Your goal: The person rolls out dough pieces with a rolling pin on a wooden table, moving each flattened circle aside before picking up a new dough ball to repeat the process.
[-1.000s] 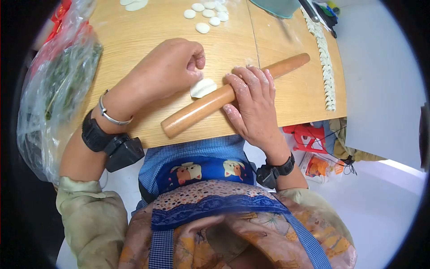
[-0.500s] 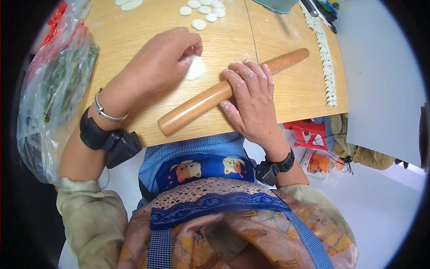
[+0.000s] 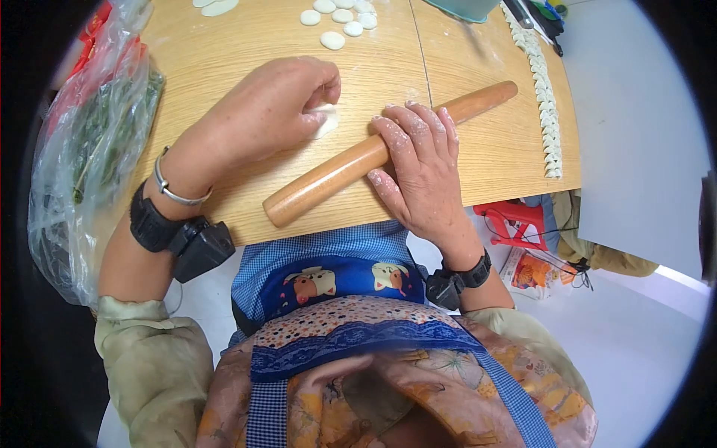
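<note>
My left hand [image 3: 287,101] is closed, its fingertips pinching the edge of a small white dough wrapper [image 3: 327,125] just above the wooden table [image 3: 216,82]. Part of the wrapper is hidden by the fingers. Flour-dusted fingers of my right hand [image 3: 426,164] lie over the middle of a wooden rolling pin [image 3: 328,178], the thumb on its near side. The pin slants across the table's front, its left end close to the edge. Several round dough pieces [image 3: 332,40] lie beyond my left hand.
On the left, a plastic bag [image 3: 97,149] holds leafy greens. A long row of pleated dough pieces [image 3: 549,123] runs along the table's right side. At the back stand a teal container [image 3: 463,7] and a knife handle [image 3: 515,13]. A red stool [image 3: 515,222] is below the right edge.
My left hand has lowered slightly toward me with the wrapper, which now shows less and looks tilted or folded. The right hand and rolling pin have stayed nearly still.
</note>
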Available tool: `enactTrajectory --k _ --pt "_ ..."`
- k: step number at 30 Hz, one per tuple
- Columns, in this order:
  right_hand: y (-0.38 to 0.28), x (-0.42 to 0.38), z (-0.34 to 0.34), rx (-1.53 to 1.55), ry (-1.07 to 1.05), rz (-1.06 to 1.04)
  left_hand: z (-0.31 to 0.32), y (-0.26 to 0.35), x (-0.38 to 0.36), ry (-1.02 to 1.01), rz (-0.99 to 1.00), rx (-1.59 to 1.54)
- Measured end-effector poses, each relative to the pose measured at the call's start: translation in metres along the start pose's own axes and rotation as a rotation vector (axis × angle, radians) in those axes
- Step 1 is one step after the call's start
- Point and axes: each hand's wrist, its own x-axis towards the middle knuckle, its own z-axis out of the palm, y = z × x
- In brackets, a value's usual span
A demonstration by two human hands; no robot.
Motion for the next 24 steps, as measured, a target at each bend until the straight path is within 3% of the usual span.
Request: enactTrajectory --k 3,5,9,12,14,18,20,21,23,24 --pt "0.0 0.0 0.0 -0.005 0.008 -0.004 0.004 -0.007 0.0 0.0 0.057 0.042" --pt "0.0 0.001 -0.001 0.001 0.011 -0.006 0.007 -0.013 0.003 0.157 0.329 0.13" --pt "-0.001 0.001 -0.001 0.002 0.017 -0.005 0.0 0.0 0.002 0.121 0.29 0.099" --pt "-0.001 0.002 -0.001 0.008 0.02 0.002 -0.007 0.008 0.002 -0.015 0.193 0.026" --pt "-0.002 0.002 -0.001 0.008 0.022 0.002 -0.011 0.013 0.002 -0.144 0.015 -0.174" --pt "-0.002 0.002 -0.001 0.01 0.025 0.001 -0.003 0.005 0.004 -0.133 0.071 -0.347" --pt "-0.002 0.002 -0.001 0.011 0.034 -0.003 0.0 0.005 0.004 -0.242 -0.005 -0.719" --pt "-0.002 0.002 -0.001 0.011 0.033 -0.002 0.0 0.003 0.004 -0.243 -0.005 -0.72" --pt "0.0 0.0 0.0 0.017 0.037 -0.007 0.002 -0.005 0.005 -0.145 0.137 -0.309" --pt "0.0 0.0 0.0 0.018 0.034 -0.007 0.003 -0.007 0.005 -0.145 0.134 -0.311"
